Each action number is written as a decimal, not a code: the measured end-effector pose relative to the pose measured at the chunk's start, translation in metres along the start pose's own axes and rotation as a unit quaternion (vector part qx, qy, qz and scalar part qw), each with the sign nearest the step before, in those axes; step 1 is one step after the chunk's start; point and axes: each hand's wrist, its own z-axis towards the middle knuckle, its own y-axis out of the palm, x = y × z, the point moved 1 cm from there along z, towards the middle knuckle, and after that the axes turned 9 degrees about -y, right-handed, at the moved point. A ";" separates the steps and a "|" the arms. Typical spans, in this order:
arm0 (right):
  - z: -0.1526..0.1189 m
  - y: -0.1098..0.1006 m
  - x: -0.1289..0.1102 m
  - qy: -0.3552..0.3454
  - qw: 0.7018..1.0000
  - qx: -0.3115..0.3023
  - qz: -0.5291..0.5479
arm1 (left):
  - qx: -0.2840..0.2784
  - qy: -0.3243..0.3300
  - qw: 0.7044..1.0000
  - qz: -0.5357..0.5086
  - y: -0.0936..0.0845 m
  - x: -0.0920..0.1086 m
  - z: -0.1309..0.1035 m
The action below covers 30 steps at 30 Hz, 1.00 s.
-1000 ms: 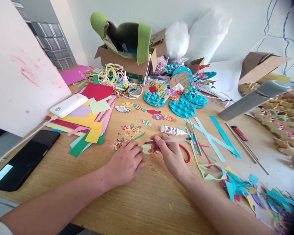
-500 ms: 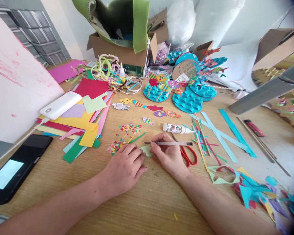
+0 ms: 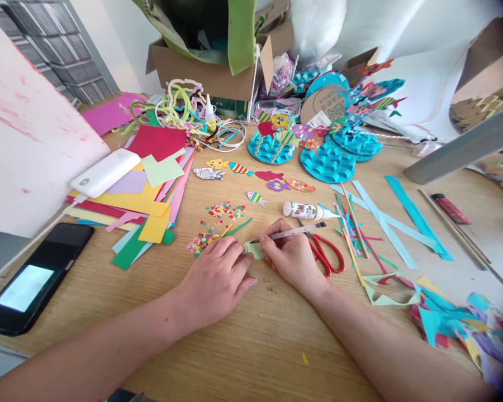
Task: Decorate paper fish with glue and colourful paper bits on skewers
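Two hands meet over one small pale green paper shape (image 3: 254,249) lying flat on the tabletop (image 3: 251,335), near the front middle. The left hand (image 3: 216,279) lies palm down with its fingertips pressing the shape's near edge; the right hand (image 3: 291,255) pinches a thin brush (image 3: 293,232) like a pen, its tip down on the paper.

To my eye the trick is a firm hold with the left and short, light strokes, so the little piece does not slide or curl (it looks flimsy).

Close by, the heap of confetti bits (image 3: 218,223) sits just beyond the left knuckles and could be swept by a sleeve. Red-handled scissors (image 3: 327,254) touch the right wrist's outer side, and the glue bottle (image 3: 308,211) lies just past them.
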 end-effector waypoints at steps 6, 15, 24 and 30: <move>0.000 0.000 0.000 -0.006 1.000 -0.008 -0.008 | -0.017 0.002 1.000 0.011 -0.002 0.001 -0.001; 0.000 0.000 0.004 -0.022 1.000 -0.006 -0.014 | -0.018 -0.001 1.000 0.005 -0.003 0.001 0.001; -0.007 -0.003 -0.003 -0.113 0.987 0.114 -0.015 | -0.011 -0.008 1.000 0.010 -0.003 0.002 0.000; -0.004 0.000 0.000 -0.049 0.997 0.051 0.023 | -0.012 -0.005 1.000 0.011 -0.002 0.002 0.000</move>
